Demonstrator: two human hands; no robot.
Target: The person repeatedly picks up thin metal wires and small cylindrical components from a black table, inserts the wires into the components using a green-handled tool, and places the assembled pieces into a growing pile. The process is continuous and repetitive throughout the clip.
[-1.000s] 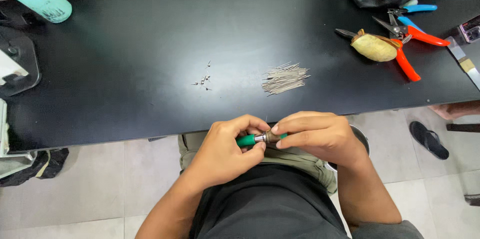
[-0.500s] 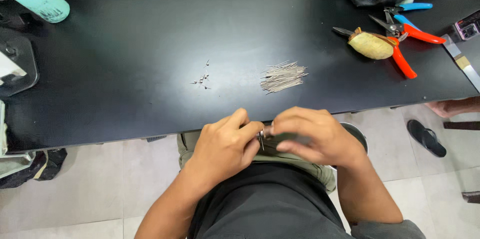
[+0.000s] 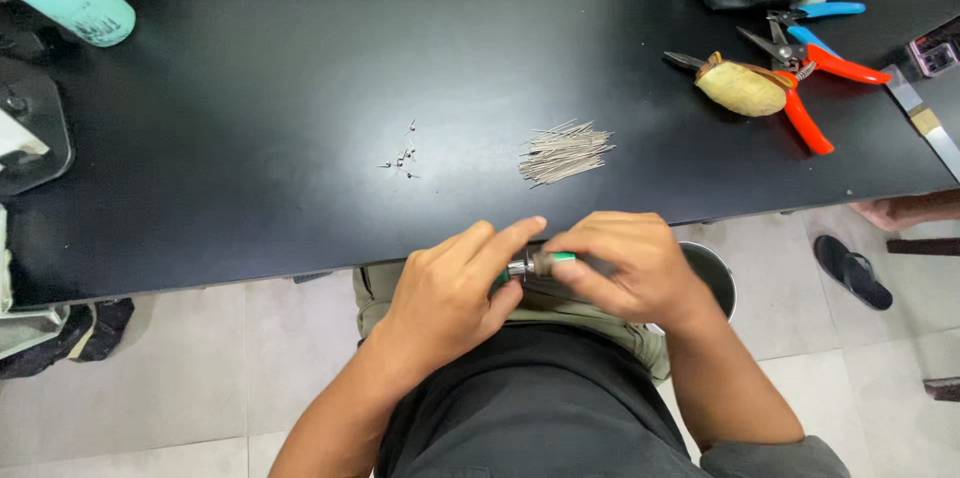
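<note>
Both hands meet below the counter (image 3: 300,88) edge: left hand (image 3: 450,288) and right hand (image 3: 625,268) fingers pinch a small green-handled tool (image 3: 540,263) between them.

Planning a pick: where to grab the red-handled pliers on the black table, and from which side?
Take the red-handled pliers by the handles, coming from the near table edge. The handles splay open toward it with bare table around, while the jaws point into the clutter by the yellow pouch.

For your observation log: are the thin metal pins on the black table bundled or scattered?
Bundled: the metal pins lie roughly parallel in one loose pile.
</note>
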